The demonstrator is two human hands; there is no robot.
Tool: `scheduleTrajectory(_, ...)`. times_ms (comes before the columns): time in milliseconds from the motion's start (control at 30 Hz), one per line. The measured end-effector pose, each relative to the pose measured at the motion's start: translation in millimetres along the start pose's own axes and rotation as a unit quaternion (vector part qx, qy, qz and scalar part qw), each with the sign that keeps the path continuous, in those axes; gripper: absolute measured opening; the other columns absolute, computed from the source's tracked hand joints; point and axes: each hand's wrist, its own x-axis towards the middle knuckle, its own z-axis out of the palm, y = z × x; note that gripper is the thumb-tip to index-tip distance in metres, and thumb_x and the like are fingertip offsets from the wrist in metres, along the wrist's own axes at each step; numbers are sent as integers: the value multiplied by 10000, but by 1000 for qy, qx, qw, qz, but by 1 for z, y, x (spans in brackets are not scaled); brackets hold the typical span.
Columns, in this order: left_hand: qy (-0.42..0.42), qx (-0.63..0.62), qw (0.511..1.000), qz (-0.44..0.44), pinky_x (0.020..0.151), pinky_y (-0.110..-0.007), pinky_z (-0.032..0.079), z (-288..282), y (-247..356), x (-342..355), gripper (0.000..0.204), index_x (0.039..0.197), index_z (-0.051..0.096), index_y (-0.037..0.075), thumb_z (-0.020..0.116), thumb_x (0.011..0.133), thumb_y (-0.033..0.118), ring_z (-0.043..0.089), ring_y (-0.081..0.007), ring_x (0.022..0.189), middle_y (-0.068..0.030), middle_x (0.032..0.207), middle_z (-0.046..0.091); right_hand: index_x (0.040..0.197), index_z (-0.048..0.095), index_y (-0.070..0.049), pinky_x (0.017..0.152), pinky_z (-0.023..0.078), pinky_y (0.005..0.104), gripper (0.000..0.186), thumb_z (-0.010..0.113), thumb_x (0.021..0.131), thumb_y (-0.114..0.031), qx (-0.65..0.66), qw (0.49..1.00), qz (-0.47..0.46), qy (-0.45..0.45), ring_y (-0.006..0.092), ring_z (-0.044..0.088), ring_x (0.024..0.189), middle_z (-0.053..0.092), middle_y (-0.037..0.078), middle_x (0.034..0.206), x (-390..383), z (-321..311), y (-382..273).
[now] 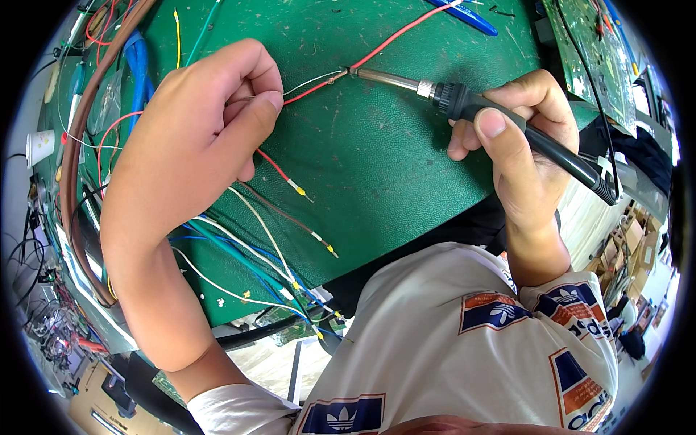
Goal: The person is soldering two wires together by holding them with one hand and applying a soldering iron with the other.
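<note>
My right hand (518, 138) is wrapped around the black handle of a soldering iron (464, 103), whose metal shaft points left. The iron's tip meets a bare joint in a red wire (395, 36) that runs up to the far edge. Between thumb and forefinger, my left hand (210, 123) pinches a thin silvery solder wire (308, 83), its far end reaching the tip. The red wire also passes under that hand, and whether the fingers grip it too is hidden. A red wire end with a yellow ferrule (299, 191) comes out below the hand.
A green mat (406, 181) covers the table. Several ferruled wires, including a brown one (290, 219), hang toward the near edge. A thick brown cable (72, 145) curves along the left. Blue-handled tweezers (471, 18) lie at the back, and a circuit board (594, 65) is at right.
</note>
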Motion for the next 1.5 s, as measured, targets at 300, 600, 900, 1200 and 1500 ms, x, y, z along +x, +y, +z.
scheduleTrajectory(300,2,11,1000,7,431,-198,330,1,1,0,71,935,531,24,552,988,67,497,-39,476,19,658,474,989,531,35,603,545,302,169,650,926,-67,-18,1000,3,3,178,628,606,624,120,712,0,2,-3)
scheduleTrajectory(600,5,21,999,28,435,-208,325,1,1,1,74,927,535,22,559,980,68,489,-44,471,16,639,463,993,532,39,605,545,296,167,650,921,-54,-25,1000,-9,-6,178,636,608,628,119,713,0,0,-2)
scheduleTrajectory(900,6,24,999,28,441,-215,322,2,3,0,77,935,535,24,565,981,78,485,-48,476,14,643,461,996,528,40,599,543,287,183,662,919,-57,-34,999,-15,-8,176,639,605,628,116,720,-1,-2,-2)
scheduleTrajectory(1200,1,15,1000,24,433,-200,341,1,1,1,74,935,536,29,566,983,78,501,-47,471,15,645,481,1011,523,32,603,530,272,180,657,920,-47,-55,998,-29,-26,173,644,623,676,171,801,-2,-6,-1)
scheduleTrajectory(1500,-11,-40,998,-37,460,-196,403,-3,2,0,76,917,521,16,551,976,53,547,-48,529,-1,722,506,1024,524,22,629,537,295,216,674,930,-102,-10,998,-36,-41,179,646,639,673,174,799,0,-6,1)
